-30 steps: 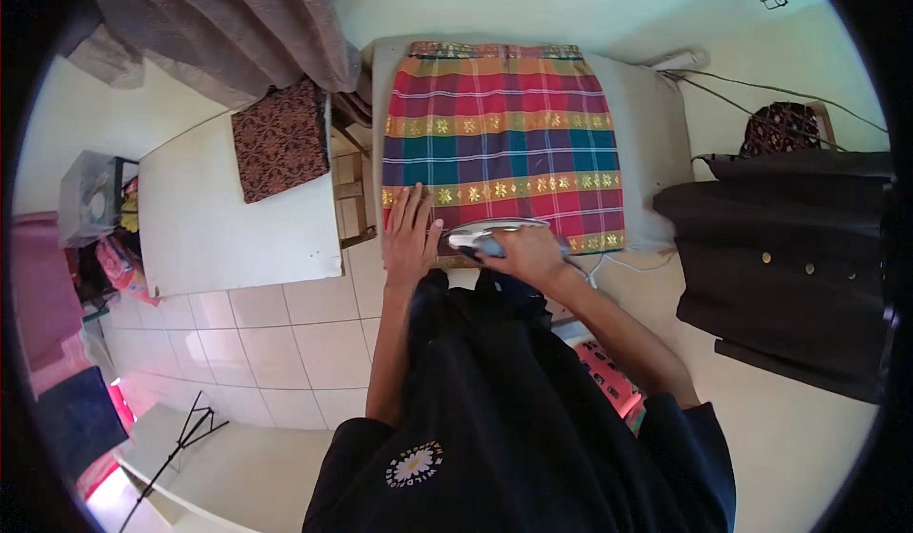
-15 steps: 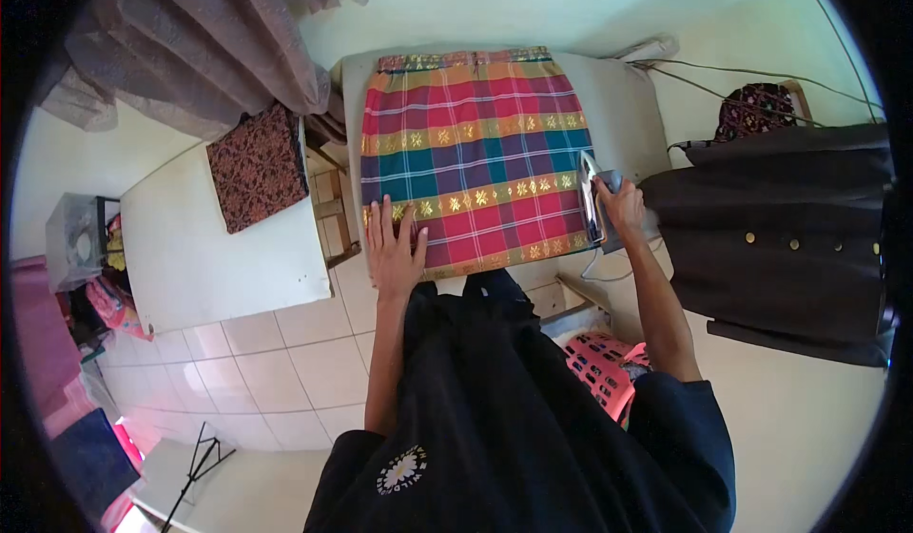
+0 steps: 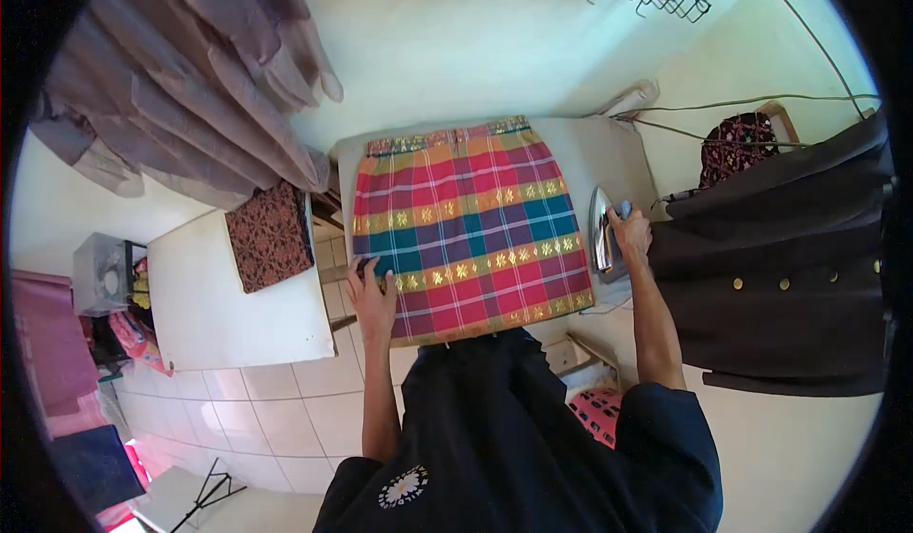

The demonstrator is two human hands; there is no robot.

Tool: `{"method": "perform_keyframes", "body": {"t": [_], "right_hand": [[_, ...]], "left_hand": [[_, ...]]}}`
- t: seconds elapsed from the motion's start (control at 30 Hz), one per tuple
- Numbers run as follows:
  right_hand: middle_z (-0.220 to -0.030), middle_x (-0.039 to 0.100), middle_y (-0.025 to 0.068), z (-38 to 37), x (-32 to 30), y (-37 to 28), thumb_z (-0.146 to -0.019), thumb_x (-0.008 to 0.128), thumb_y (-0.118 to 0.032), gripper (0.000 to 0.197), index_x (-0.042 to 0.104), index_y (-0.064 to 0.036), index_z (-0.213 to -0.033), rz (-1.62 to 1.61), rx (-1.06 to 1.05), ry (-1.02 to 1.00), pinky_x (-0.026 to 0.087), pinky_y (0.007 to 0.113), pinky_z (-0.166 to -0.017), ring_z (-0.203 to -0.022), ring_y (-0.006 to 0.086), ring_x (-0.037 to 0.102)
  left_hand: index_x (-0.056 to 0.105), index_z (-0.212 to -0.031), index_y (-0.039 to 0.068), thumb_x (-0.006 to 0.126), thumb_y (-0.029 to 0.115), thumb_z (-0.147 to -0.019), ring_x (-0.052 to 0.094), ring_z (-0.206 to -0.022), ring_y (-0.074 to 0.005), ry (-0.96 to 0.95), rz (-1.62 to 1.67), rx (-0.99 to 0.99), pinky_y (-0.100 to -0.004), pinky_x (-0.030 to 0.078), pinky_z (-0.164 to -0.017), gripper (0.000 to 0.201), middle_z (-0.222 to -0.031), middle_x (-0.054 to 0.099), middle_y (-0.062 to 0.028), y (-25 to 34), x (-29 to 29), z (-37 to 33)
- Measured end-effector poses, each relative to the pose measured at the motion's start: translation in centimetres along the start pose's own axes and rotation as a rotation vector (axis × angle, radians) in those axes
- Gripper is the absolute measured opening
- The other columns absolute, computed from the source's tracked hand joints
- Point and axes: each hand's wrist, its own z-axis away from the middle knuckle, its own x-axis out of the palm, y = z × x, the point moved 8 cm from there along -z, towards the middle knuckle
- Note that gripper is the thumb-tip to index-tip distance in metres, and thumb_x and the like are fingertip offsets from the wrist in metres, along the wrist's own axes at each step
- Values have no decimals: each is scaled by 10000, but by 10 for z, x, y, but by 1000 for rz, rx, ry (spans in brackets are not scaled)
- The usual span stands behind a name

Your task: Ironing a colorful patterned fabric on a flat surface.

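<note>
One plaid skirt (image 3: 471, 233) lies flat, front up and slightly askew, on one grey padded bench (image 3: 613, 157); it is checked in red, purple, teal and orange-gold, crossed by thin white lines, with three bands of gold star-like motifs, the lowest along the hem, and a gathered, patterned waistband (image 3: 447, 140) at the end far from the person. Just beside the skirt's right edge is one iron (image 3: 601, 235), silver on the side toward the cloth, its nose pointing away from the person; the right hand (image 3: 632, 236) is closed around its grey-blue handle. At the skirt's left edge, the left hand (image 3: 374, 302) has its fingers bent and its thumb set apart from them; whether they pinch the cloth I cannot tell. Well to the left of the skirt, one folded brown-and-black patterned cloth (image 3: 271, 238) lies on a second, white bench (image 3: 204, 290). To the skirt's right hangs one dark coat (image 3: 780, 338) with four gold-coloured buttons (image 3: 785, 284) showing, and one dark floral bundle (image 3: 737, 143) is farther back on that side. Nearer the person than the skirt's lower right corner is one pink basket (image 3: 597, 411) with slotted sides, partly hidden by the person's black shirt (image 3: 514, 438).
</note>
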Motion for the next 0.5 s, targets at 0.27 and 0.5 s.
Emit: {"method": "perform_keyframes", "body": {"t": [0.27, 0.5], "right_hand": [[-1148, 640, 246, -32, 4, -3, -810, 681, -538, 695, 541, -86, -1321, -125, 26, 21, 503, 497, -869, -1067, 421, 615], [-1143, 635, 257, -61, 2, -4, -840, 695, -434, 579, 566, -51, -1256, -153, 7, -35, 491, 521, -850, -1042, 435, 613]], "left_hand": [[531, -1259, 93, 707, 164, -831, 407, -1213, -391, 11, -45, -27, -485, 340, -1031, 468, -1325, 434, -192, -23, 19, -53], [534, -1246, 95, 695, 103, -807, 483, -1175, -357, -14, -7, 3, -462, 365, -1021, 467, -1245, 503, -145, -27, 23, -104]]}}
